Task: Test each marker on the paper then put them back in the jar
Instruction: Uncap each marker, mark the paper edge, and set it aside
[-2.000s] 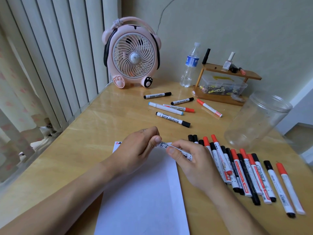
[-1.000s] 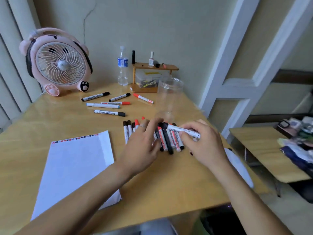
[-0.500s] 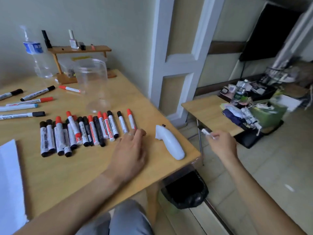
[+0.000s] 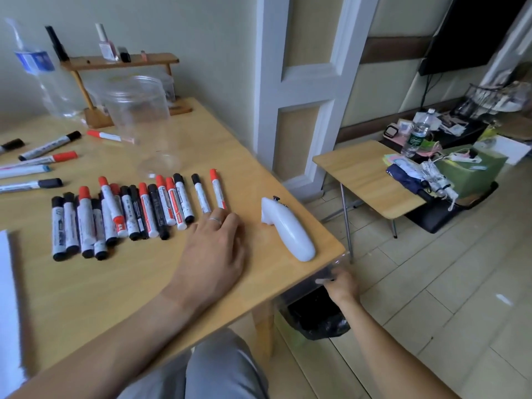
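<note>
A row of several red- and black-capped markers (image 4: 121, 211) lies on the wooden table (image 4: 115, 283). My left hand (image 4: 214, 249) rests flat on the table just right of the row, fingertips by the last red-capped marker (image 4: 218, 189). My right hand (image 4: 342, 286) is below the table's right corner, over a black bin (image 4: 313, 318), and pinches a blurred white marker (image 4: 323, 281). The empty clear jar (image 4: 138, 110) stands behind the row. White paper (image 4: 7, 298) shows at the left edge.
Several loose markers (image 4: 37, 162) lie at the back left. A white handheld device (image 4: 288, 228) lies near the table's right corner. A water bottle (image 4: 37, 70) and a small wooden shelf (image 4: 121, 61) stand at the back. A low cluttered side table (image 4: 362, 180) stands on the tiled floor.
My right hand has dropped with the marker from out over the floor to just under the table corner above the black bin. My left hand has stayed on the table.
</note>
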A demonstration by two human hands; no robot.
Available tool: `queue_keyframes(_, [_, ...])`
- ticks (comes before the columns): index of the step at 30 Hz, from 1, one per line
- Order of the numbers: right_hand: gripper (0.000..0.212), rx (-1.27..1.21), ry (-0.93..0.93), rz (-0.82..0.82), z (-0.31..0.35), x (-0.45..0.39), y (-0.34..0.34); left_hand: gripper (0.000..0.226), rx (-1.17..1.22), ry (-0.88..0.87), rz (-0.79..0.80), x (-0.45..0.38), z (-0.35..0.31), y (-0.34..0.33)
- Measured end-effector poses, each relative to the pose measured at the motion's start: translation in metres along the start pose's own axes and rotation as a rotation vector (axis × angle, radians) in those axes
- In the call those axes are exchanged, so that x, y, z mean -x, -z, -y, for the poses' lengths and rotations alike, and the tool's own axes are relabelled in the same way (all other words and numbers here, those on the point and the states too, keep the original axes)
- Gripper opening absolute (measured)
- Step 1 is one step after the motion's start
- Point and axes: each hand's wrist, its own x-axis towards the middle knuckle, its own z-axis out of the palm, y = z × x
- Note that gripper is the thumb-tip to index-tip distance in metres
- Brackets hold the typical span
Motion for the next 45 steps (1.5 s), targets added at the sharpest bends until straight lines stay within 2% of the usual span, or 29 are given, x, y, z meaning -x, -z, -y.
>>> queue_keyframes(2, [0.032,-0.006,0.031,0.005,0.009,0.000,0.006,0.039,0.005,0.005,0.010,0.000,0.000,0.001])
queue_keyframes(7, [0.006,-0.037,0.118,-0.092,0.041,0.015,0.051,0.043,0.009,0.016,0.030,0.002,-0.001,0.003])
queue_keyframes(10, [0.020,-0.119,0.230,-0.159,0.065,0.028,0.086,0.040,0.068,0.009,0.004,0.004,-0.001,0.005])
queue_keyframes(14, [0.019,-0.266,0.394,-0.294,0.119,0.066,0.138,0.027,0.188,0.010,-0.061,0.008,-0.002,0.014])
queue_keyframes(17, [0.020,-0.321,0.611,-0.429,0.170,0.109,0.158,0.020,0.237,0.018,-0.106,0.010,-0.002,0.029])
queue_keyframes(19, [0.020,-0.358,0.769,-0.456,0.207,0.143,0.157,0.020,0.262,0.039,-0.130,0.012,0.002,0.045])
queue_keyframes(23, [0.020,-0.390,1.037,-0.337,0.274,0.210,0.119,0.016,0.218,0.085,-0.179,0.027,0.037,0.087])
queue_keyframes(27, [0.023,-0.379,1.236,-0.147,0.328,0.256,0.049,0.016,0.135,0.215,-0.255,0.055,0.108,0.131])
queue_keyframes(33, [0.023,-0.274,1.307,0.093,0.377,0.283,-0.052,0.024,0.014,0.506,-0.256,0.107,0.245,0.176])
queue_keyframes(35, [0.021,-0.207,1.312,0.143,0.394,0.286,-0.076,0.013,-0.036,0.469,-0.095,0.123,0.280,0.186])
queue_keyframes(37, [0.018,-0.142,1.301,0.153,0.412,0.287,-0.096,0.028,-0.043,0.312,0.084,0.135,0.302,0.188])
queue_keyframes(38, [0.018,-0.108,1.292,0.144,0.423,0.288,-0.105,0.035,-0.028,0.267,0.121,0.139,0.307,0.187])
queue_keyframes(41, [0.019,-0.015,1.286,0.103,0.452,0.287,-0.126,0.041,-0.009,0.207,0.062,0.140,0.307,0.175])
queue_keyframes(45, [0.049,0.300,1.315,0.105,0.490,0.272,-0.165,0.040,-0.017,0.171,-0.012,0.127,0.296,0.159])
